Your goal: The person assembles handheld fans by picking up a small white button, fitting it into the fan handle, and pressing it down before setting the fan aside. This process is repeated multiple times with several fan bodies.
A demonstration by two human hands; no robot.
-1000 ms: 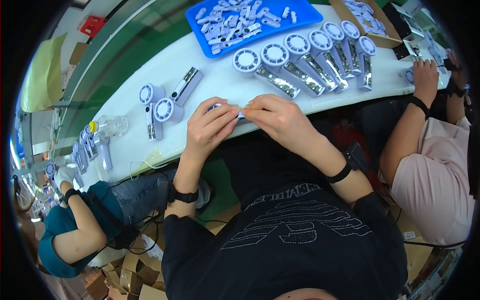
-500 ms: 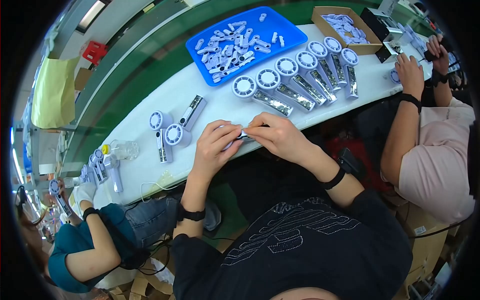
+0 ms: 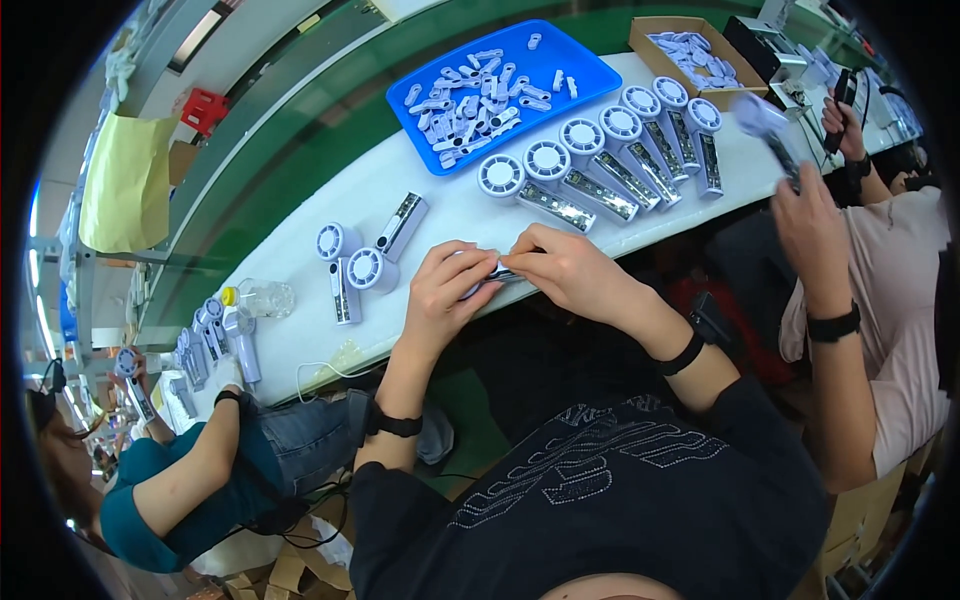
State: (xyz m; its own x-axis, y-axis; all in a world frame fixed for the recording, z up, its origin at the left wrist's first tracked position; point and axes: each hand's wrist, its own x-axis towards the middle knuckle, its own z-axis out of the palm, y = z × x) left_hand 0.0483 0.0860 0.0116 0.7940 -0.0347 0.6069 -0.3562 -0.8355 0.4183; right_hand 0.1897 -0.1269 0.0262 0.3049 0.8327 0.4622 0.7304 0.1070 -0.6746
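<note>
Over the table's near edge, my left hand (image 3: 450, 295) is closed around a pale lavender handheld fan (image 3: 468, 292), mostly hidden by my fingers. My right hand (image 3: 570, 275) pinches with thumb and fingertips at the fan's dark-and-silver handle; whether a small part sits in that pinch cannot be seen. Beyond my hands, a row of handheld fans (image 3: 580, 136) lies with circuit boards showing in their open handles. Left of my hands lie two more fans (image 3: 372, 270) and an open-faced handle (image 3: 403, 222).
A blue tray (image 3: 440, 160) holds many lavender covers; a cardboard box (image 3: 655, 32) behind holds more parts. A clear bottle with a yellow cap (image 3: 262, 298) stands left. A co-worker's gloved hand (image 3: 228, 374) is at left; another co-worker's hand (image 3: 812, 235) lifts a fan at right.
The right-hand co-worker has reached toward the row and holds up a blurred fan. The left co-worker's gloved hand has moved toward the fans beside it. My hands keep nearly the same grip.
</note>
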